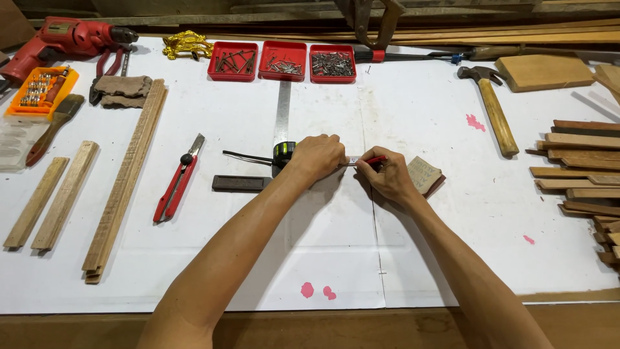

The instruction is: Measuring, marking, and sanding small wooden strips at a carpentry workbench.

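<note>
Behind two hands (316, 157) (386, 176) sit three red trays (283, 61), one hammer (494, 110).

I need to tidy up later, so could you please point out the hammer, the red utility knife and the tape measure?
hammer (497, 116): head view, on its wooden handle.
red utility knife (173, 189): head view, on its red body.
tape measure (283, 152): head view, on its case.

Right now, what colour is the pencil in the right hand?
Red; the pencil shows in the head view, pinched in the right hand.
</note>
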